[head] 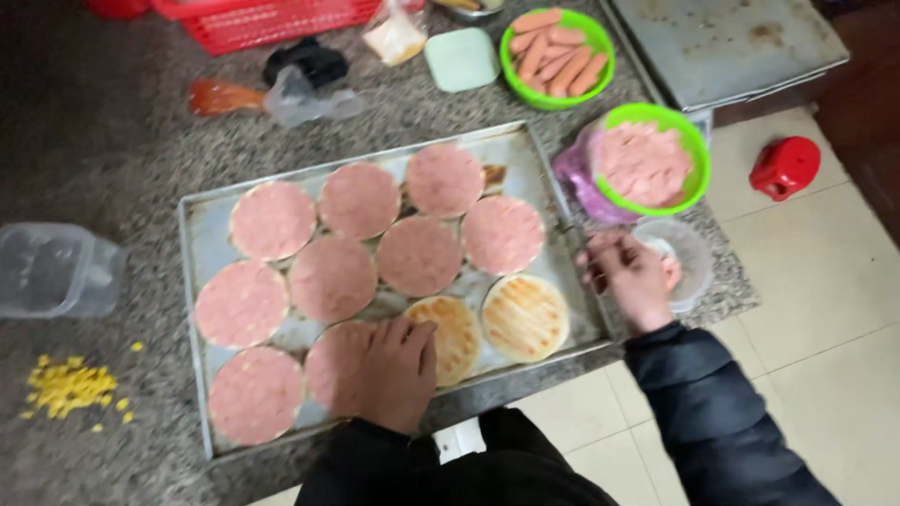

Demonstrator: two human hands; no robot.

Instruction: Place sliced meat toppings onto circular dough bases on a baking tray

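Observation:
A metal baking tray (202, 225) on a granite counter holds several round flatbreads spread with pink paste (330, 277). Two breads at the front right are bare and golden (525, 317). My left hand (398, 373) lies flat, fingers together, on a pink-covered bread and the edge of a bare one (457, 333). My right hand (626, 276) is at the tray's right rim, fingers curled beside a small clear cup (689, 245); whether it holds anything is unclear. A green bowl of pink paste (649, 161) stands just behind that hand.
A green bowl of sausages (555, 52) and a pale green lid (461, 58) sit at the back. A clear plastic box (52, 270) and loose yellow corn kernels (70, 386) lie left. A red basket (267, 19), a second metal tray (722, 42), and a red object on the floor (786, 167).

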